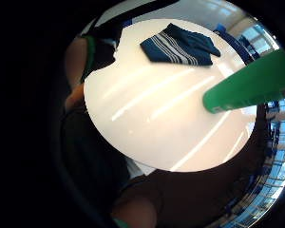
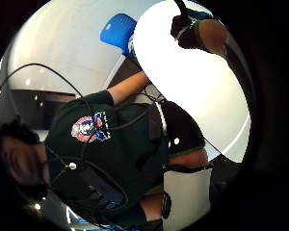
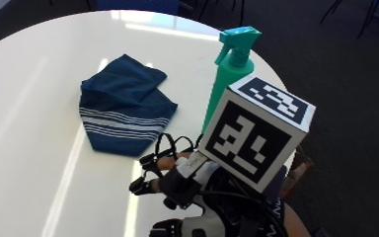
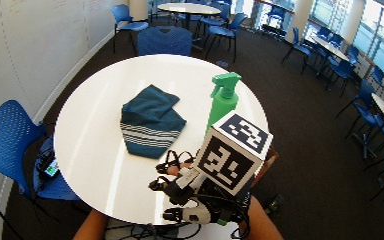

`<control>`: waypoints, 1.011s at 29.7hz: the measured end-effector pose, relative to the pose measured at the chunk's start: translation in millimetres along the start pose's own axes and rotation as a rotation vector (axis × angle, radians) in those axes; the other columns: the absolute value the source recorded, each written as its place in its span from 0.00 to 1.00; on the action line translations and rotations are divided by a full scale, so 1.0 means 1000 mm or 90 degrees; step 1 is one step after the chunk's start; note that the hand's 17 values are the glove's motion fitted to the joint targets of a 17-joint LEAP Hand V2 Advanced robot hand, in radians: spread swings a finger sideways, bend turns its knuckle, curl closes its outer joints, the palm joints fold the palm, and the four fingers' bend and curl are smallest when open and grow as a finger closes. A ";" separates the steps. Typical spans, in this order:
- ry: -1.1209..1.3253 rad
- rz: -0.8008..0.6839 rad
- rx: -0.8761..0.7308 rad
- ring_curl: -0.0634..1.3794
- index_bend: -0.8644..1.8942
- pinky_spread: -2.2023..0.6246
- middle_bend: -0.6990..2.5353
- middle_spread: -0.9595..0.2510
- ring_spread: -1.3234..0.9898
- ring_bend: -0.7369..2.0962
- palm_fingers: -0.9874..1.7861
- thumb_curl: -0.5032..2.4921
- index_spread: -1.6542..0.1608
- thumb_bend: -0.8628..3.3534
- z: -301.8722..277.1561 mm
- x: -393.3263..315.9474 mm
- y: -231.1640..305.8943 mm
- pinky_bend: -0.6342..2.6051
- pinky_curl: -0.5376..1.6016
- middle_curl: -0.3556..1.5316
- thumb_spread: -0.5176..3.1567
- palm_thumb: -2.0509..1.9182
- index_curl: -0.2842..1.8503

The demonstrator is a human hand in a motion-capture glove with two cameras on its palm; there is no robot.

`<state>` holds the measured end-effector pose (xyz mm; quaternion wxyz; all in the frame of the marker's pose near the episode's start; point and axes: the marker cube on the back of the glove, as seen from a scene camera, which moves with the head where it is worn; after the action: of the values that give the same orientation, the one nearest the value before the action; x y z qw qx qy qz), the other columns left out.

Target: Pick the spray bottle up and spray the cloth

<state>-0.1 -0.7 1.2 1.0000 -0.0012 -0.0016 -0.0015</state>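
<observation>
Behind the marker cube, the right hand (image 3: 176, 173) and spray bottle (image 3: 232, 74) base hide.

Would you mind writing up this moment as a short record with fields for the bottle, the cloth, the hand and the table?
bottle: green spray bottle, upright, nozzle pointing toward the cloth
cloth: blue striped cloth, crumpled, lying flat beside the bottle, apart from it
hand: gloved right hand low at the bottle's base; grip hidden
table: round white table
task stage: spraying not seen

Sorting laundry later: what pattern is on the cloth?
Dark blue cloth with white stripes near one end, clearest in the outside view.
</observation>
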 end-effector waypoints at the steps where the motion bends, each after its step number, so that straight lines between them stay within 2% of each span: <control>1: 0.000 0.000 -0.001 0.10 0.44 0.81 0.28 0.75 0.55 0.38 0.63 0.20 0.79 0.27 0.000 0.000 0.000 0.30 0.28 0.22 0.26 0.63 0.18; 6: -0.002 -0.001 -0.004 0.17 0.44 0.82 0.28 0.72 0.54 0.38 0.62 0.21 0.73 0.28 0.001 0.000 0.000 0.29 0.33 0.26 0.34 0.64 0.23; 12: -0.006 -0.002 -0.002 0.20 0.42 0.83 0.27 0.71 0.53 0.38 0.61 0.23 0.70 0.27 0.003 0.000 0.000 0.29 0.34 0.28 0.40 0.65 0.25; 24: -0.005 -0.002 0.004 0.22 0.41 0.84 0.27 0.71 0.53 0.36 0.62 0.25 0.68 0.25 0.004 0.000 -0.002 0.27 0.37 0.31 0.44 0.65 0.28; 30: 0.002 0.001 0.045 0.23 0.40 0.84 0.27 0.71 0.52 0.36 0.62 0.26 0.68 0.25 -0.003 0.003 -0.003 0.27 0.37 0.32 0.45 0.66 0.29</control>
<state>2.8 -3.5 -2.2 0.9994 0.0345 -0.0005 -0.0007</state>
